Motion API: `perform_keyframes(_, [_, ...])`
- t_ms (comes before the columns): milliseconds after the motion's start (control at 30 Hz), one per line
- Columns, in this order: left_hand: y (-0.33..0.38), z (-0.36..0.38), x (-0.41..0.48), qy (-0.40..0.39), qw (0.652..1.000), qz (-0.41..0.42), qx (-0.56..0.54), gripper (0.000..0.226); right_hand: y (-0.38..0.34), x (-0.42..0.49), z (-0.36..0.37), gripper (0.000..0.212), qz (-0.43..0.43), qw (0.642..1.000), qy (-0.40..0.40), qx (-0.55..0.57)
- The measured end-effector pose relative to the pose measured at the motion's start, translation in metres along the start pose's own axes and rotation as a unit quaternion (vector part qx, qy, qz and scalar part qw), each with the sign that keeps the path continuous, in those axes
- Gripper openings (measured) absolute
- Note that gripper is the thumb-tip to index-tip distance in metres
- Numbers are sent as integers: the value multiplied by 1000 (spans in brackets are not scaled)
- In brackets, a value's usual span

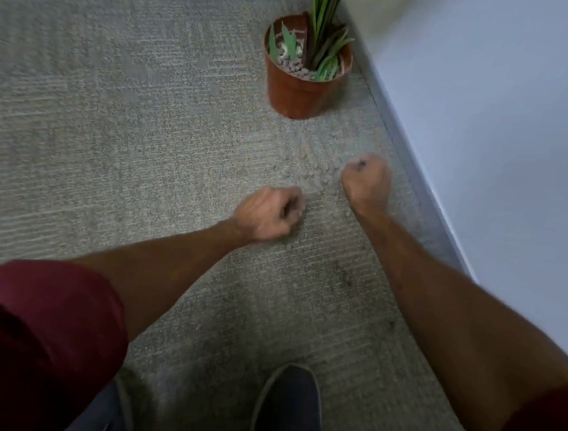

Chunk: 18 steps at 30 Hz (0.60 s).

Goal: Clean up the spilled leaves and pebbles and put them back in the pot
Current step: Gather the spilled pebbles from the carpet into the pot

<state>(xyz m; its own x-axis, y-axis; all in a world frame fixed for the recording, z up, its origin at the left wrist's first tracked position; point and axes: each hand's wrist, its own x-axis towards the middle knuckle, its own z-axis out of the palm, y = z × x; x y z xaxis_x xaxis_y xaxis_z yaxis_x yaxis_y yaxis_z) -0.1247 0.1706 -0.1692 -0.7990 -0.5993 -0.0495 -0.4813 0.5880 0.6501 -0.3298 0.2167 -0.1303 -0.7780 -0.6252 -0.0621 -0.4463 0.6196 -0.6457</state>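
Your left hand [269, 214] is down low on the grey carpet [113, 114], fingers curled in tight so it reads as a loose fist, knuckles up, sitting right at the near edge of the spilled pebbles [316, 180]. Honestly can't tell if you've actually got any pebbles in there, the shot's too blurry around the fingertips. Your right hand [366, 181] is balled up too, fingers pressed into the palm, just on the far right side of that same scatter and a bit further from you than the left. There's a dark speck at the top of that fist, but whether it's a pebble or just shadow, no idea. The pebbles themselves are a pale grey-brown patch spread on the carpet between your two hands and trailing up toward the pot [302, 89]. The pot's a terracotta-coloured plastic one standing upright, well beyond both hands, tucked near the white wall [507, 114]. It's got a layer of pebbles inside, a tall green plant [322, 16] coming up on its right side, and a few loose green leaves [287, 42] lying in the left part. Both your sleeves are dark red, and your dark shoe [287, 411] is planted on the carpet at the bottom edge of the view.
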Motion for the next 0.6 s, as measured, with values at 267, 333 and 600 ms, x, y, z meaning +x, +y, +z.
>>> perform_keyframes(267, [18, 45, -53, -217, 947, 129, 196, 53, 152, -130, -69, 23, 261, 964, 37, -9])
perform_keyframes(333, [20, 52, -59, -215, 945, 160, 187, 41, 171, -161, -72, 26, 258, 963, 69, -37])
perform_keyframes(600, [17, 54, -60, -219, 947, 162, 167, 11, 166, -177, -47, 10, 122, 989, 19, -84])
